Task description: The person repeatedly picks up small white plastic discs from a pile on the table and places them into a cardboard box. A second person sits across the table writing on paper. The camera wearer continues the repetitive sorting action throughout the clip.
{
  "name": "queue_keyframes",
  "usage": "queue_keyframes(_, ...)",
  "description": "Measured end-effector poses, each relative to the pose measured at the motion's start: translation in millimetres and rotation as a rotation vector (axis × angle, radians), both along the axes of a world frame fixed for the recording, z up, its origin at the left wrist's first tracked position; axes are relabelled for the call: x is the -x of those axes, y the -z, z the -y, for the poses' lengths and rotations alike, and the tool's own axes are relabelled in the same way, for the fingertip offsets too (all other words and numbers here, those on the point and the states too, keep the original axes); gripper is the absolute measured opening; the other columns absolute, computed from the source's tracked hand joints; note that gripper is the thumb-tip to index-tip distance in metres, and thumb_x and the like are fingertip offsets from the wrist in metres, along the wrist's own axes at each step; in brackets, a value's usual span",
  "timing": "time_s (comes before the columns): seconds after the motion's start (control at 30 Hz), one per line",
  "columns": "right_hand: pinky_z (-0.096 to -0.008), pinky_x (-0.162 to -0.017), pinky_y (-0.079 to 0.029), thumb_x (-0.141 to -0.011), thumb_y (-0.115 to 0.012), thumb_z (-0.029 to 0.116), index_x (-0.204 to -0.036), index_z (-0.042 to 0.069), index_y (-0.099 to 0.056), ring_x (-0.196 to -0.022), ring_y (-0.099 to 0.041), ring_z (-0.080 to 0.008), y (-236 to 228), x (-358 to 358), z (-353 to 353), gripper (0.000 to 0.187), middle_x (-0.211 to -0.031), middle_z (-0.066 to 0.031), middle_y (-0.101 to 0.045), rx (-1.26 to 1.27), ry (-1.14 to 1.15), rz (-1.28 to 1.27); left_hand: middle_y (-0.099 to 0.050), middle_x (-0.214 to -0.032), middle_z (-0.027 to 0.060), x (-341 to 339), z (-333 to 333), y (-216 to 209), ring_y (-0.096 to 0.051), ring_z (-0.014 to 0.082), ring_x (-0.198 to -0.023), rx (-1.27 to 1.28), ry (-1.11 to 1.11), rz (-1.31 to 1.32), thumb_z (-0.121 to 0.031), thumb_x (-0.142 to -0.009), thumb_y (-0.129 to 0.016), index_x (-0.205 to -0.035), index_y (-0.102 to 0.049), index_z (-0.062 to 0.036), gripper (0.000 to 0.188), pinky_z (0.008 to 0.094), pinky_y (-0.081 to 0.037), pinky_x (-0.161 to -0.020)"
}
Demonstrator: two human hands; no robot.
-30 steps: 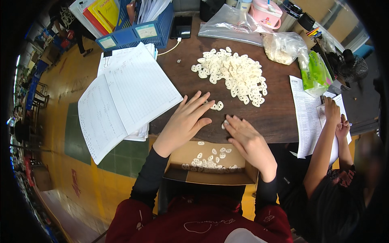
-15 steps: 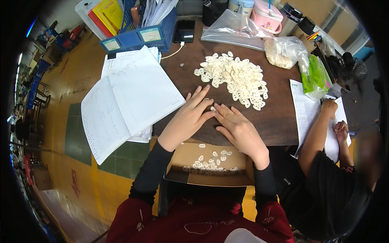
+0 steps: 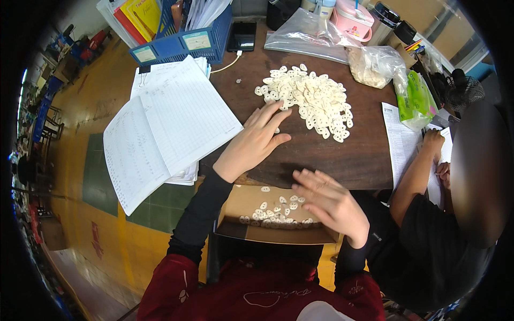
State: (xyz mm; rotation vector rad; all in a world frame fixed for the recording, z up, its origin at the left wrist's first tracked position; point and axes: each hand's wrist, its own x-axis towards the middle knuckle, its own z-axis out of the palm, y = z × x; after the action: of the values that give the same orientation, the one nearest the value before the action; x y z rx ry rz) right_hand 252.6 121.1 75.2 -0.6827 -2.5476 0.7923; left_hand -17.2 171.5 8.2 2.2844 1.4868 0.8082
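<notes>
A heap of small, flat, cream-coloured pieces with holes (image 3: 316,99) lies on the dark wooden table (image 3: 358,155). My left hand (image 3: 254,138) rests at the heap's near left edge, fingers stretched and spread, fingertips on or beside the outermost pieces. One piece shows partly by its fingers. Over the right side of an open cardboard box (image 3: 235,206) hovers my right hand (image 3: 333,203), its fingers extended and slightly blurred; I see nothing held in it. Several similar pieces (image 3: 276,215) lie scattered inside the box, which sits below the table's front edge, at my lap.
Left of the heap lies an open notebook (image 3: 160,128) on papers, with a blue file basket (image 3: 182,45) and a phone (image 3: 242,37) behind. Plastic bags (image 3: 377,67) stand at the back right. A co-worker's arm (image 3: 415,171) rests over papers on the right.
My hands have parted. The left moved slightly forward to the heap's edge; the right drew back from the tabletop toward me, over the box.
</notes>
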Motion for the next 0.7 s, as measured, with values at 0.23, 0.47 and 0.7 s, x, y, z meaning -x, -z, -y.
queue_keyframes(0.23,-0.0505,-0.122,-0.041,-0.093,-0.072,0.010,-0.137,-0.001,-0.068,-0.144,-0.055,-0.0373,-2.0,15.6,-16.0,0.045,-0.150,-0.0198,-0.061,-0.040,0.110,-0.059,-0.043,-0.167,0.0129,-1.1,11.6,1.1,-0.041,0.0328,-0.154,-0.007,0.053,-0.084,-0.041,-0.109,-0.054,-0.160,-0.044,-0.0075,0.062,0.0510,-0.029,-0.128)
queue_keyframes(0.47,-0.0473,-0.121,-0.043,-0.099,-0.072,0.018,-0.149,0.003,-0.058,-0.145,-0.052,-0.0371,21.1,32.1,-39.8,0.054,-0.156,-0.0205,-0.054,-0.091,0.178,-0.006,-0.043,-0.167,0.0162,4.8,39.0,-12.6,-0.034,0.0333,-0.158,0.191,0.127,0.586,-0.054,-0.115,-0.032,-0.162,-0.039,-0.0033,0.070,0.0468,-0.023,-0.130)
queue_keyframes(0.7,-0.0452,-0.121,-0.043,-0.098,-0.072,0.025,-0.145,0.002,-0.061,-0.143,-0.055,-0.0313,39.8,53.3,-33.3,0.054,-0.154,-0.0173,-0.057,-0.199,0.022,0.111,-0.033,-0.170,0.0213,-15.3,-10.3,-11.9,-0.028,0.0411,-0.159,-0.035,-0.078,0.410,-0.037,-0.113,-0.052,-0.159,-0.046,-0.0073,0.056,0.0511,-0.025,-0.128)
